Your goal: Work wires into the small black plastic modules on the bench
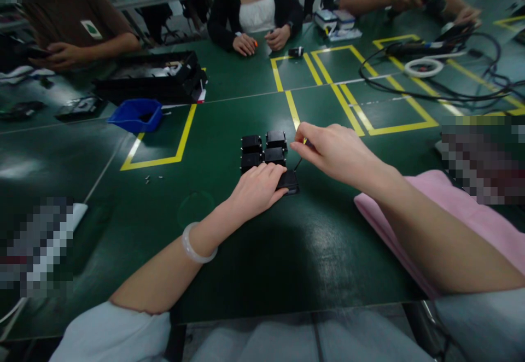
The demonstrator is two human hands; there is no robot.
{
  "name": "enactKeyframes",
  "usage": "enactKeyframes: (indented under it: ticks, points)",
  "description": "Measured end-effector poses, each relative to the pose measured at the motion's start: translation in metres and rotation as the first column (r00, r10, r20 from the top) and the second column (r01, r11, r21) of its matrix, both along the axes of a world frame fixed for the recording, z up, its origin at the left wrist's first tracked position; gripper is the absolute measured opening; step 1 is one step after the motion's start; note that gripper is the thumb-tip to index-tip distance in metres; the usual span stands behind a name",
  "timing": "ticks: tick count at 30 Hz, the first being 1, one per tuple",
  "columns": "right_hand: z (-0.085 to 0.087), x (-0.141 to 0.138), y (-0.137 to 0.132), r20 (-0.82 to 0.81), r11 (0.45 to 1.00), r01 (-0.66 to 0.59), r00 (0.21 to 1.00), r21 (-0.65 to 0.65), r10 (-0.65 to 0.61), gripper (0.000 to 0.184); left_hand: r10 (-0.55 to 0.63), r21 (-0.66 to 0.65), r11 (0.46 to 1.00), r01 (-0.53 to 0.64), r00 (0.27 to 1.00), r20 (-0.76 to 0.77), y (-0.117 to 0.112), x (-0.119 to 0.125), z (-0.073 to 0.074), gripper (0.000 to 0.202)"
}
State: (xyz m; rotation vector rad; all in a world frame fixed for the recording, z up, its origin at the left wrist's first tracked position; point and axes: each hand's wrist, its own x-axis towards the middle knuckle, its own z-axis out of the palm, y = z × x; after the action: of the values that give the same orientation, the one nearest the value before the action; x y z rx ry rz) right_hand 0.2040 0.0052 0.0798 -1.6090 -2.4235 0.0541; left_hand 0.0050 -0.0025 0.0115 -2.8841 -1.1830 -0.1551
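My left hand (260,187) lies closed over a small black box (289,181) on the green table (287,241), pressing it down. My right hand (328,146) is pinched on a thin dark tool (297,163) whose tip points down at that box. Just behind stand several more small black boxes (263,149) in a tight block. A pale bangle (192,246) circles my left wrist.
A blue bin (135,115) and a black tray (151,80) sit at the left rear. Yellow tape outlines (369,105) mark the table. Cables and a white ring (424,66) lie at the right rear. Three other people sit across. A pink cloth (451,214) lies under my right arm.
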Motion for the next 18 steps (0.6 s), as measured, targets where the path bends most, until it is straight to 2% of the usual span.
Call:
enactKeyframes:
  ticks: [6,12,18]
  points:
    - [-0.0001,0.0012,-0.0002,-0.064,1.000,-0.019,0.998,-0.024,0.018,0.028,0.000,0.002,1.000,0.000,1.000,0.000,-0.0001,0.0007,0.0006,0.036]
    - [-0.0006,0.0004,0.0001,-0.001,1.000,0.005,1.000,0.008,-0.005,0.028,0.003,0.013,1.000,-0.003,1.000,-0.001,0.0005,0.0003,-0.0008,0.038]
    - [0.0014,0.0004,-0.0015,-0.042,0.999,-0.035,0.999,-0.029,0.034,0.029,-0.002,0.014,1.000,0.002,1.000,-0.001,0.0004,-0.0001,-0.0012,0.037]
